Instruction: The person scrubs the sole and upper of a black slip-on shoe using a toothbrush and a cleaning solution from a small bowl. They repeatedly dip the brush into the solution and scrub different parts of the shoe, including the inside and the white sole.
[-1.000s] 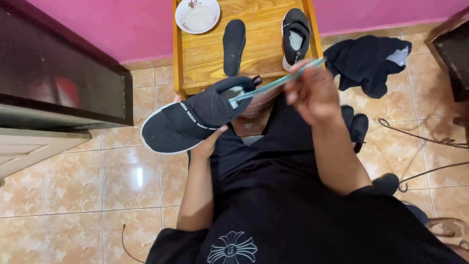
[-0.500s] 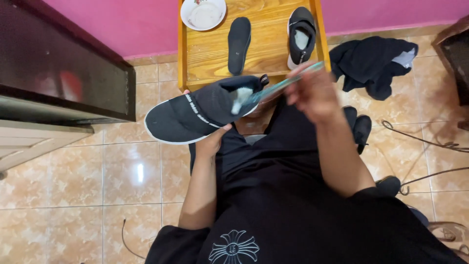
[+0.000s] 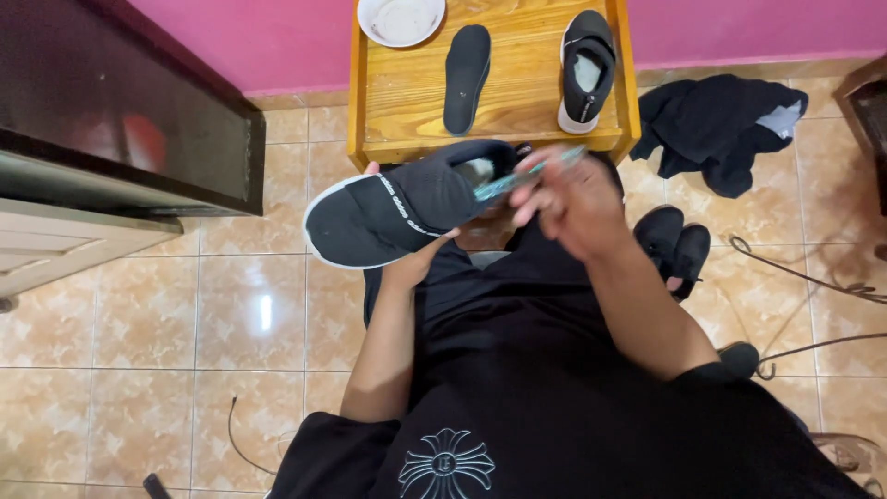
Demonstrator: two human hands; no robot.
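Observation:
My left hand (image 3: 416, 263) grips a black knit shoe (image 3: 397, 203) with a white sole from underneath, its toe pointing left and its opening facing my right hand. My right hand (image 3: 565, 199) holds a thin teal brush (image 3: 527, 174), its head pushed into the shoe's opening. Both hands hover over my lap, just in front of a low wooden table (image 3: 407, 102). On that table lie a black insole (image 3: 465, 63) and the matching black shoe (image 3: 586, 66).
A white bowl (image 3: 400, 18) sits at the table's back left. A dark cabinet (image 3: 111, 111) stands to the left. A black garment (image 3: 721, 129) lies on the tiled floor at right, with dark slippers (image 3: 673, 245) and cables (image 3: 813, 296) near my right leg.
The brush head has gone deeper into the shoe's opening as my right hand dropped slightly. The shoe stays held in my left hand, and the camera has tilted a little.

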